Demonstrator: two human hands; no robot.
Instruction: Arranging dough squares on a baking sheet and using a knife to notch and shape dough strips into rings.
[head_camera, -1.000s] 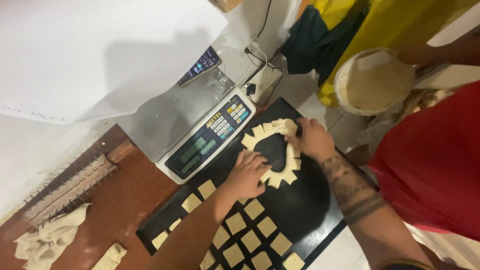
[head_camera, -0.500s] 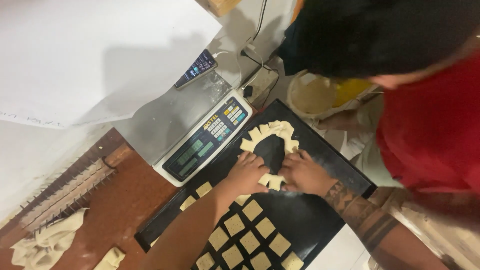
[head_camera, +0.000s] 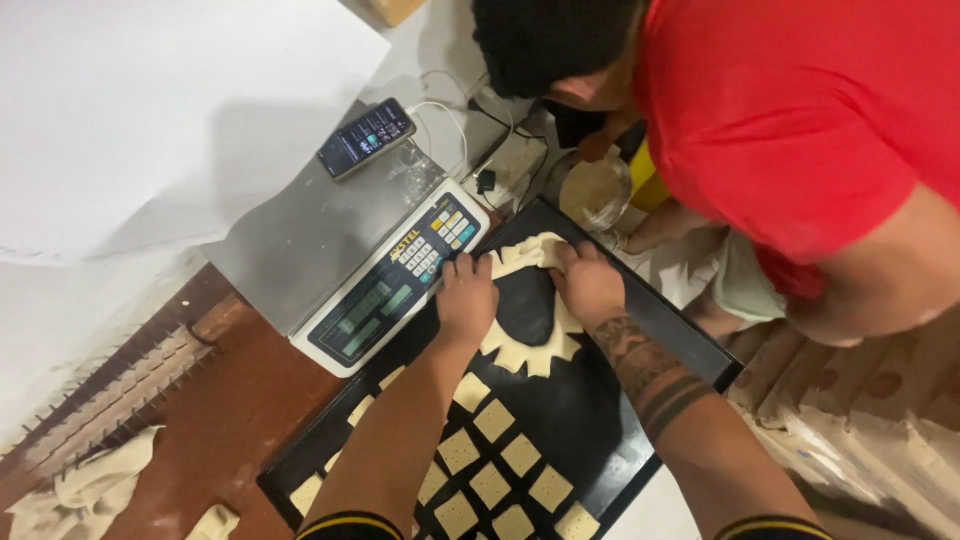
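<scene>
Both hands have shifted apart: the left hand (head_camera: 467, 300) now presses flat at nine o'clock of the dough ring (head_camera: 530, 350), the right hand (head_camera: 590, 285) at one o'clock, fingers spread, gripping nothing. The ring lies on the black tray (head_camera: 690, 345), looking nearly closed.

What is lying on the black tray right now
On the black tray lie a ring of pale dough pieces and rows of dough squares. The left hand and right hand cover parts of the ring.
</scene>
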